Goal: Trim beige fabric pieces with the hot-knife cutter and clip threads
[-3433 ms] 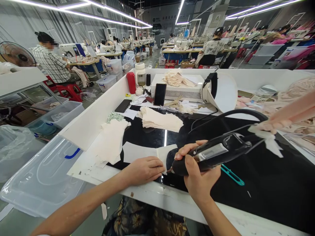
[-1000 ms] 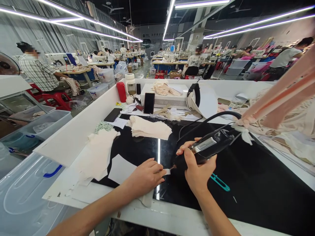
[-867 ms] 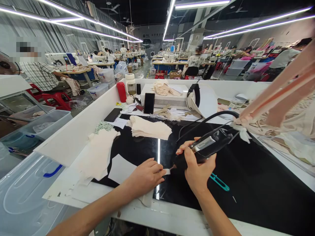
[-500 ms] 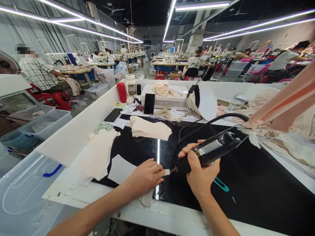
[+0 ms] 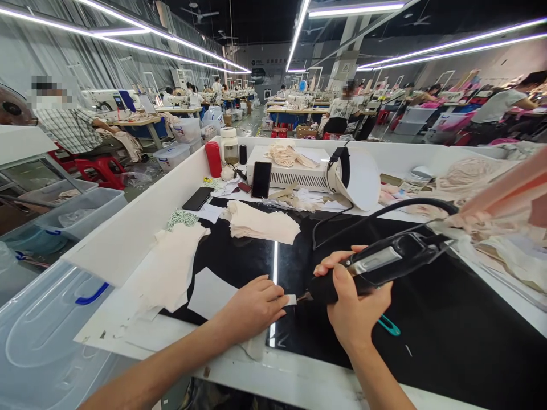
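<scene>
Right grip point(image 5: 358, 310) wraps round a long black tool point(image 5: 380, 262), its tip just right of the small flat white strip point(image 5: 292, 299) left grip point(image 5: 256, 303) holds.

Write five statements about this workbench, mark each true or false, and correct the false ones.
1. The right hand holds a black tool. True.
2. The left hand grips the black tool too. False: a small pale piece pokes out from its fingers.
3. A red container stands beside a white-lidded jar. True.
4. A teal object lies beside the left hand. False: it lies by the right hand.
5. A phone stands in front of the vented white box. True.
</scene>
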The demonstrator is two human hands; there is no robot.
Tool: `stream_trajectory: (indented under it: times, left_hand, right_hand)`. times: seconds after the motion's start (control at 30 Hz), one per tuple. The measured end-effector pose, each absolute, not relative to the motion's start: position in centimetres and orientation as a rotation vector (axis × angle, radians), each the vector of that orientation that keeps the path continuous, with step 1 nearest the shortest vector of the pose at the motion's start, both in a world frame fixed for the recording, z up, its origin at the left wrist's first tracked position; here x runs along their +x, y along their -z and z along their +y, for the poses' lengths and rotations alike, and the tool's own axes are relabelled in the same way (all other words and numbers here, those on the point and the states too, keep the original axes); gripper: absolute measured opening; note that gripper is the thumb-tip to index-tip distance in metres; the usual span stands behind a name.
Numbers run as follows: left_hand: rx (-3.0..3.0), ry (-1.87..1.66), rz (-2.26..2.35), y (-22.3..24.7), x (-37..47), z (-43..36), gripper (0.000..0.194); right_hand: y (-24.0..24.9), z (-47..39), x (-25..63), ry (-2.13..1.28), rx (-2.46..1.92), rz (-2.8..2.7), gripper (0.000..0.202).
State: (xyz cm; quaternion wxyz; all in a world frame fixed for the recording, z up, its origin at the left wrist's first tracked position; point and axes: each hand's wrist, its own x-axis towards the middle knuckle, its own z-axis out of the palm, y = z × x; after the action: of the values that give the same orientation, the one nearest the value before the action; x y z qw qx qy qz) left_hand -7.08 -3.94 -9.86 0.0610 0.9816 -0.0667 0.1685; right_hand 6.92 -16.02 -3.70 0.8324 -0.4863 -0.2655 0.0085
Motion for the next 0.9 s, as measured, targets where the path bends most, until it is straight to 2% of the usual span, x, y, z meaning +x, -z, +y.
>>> stream_trajectory:
  times: [0.9]
  left_hand:
    - [2.938,-0.521,-0.208,9.84,-7.65,-3.85,0.019]
  right_hand:
    - [4.09,-15.10,6.84,-0.005,-1.054,-0.580,0.040]
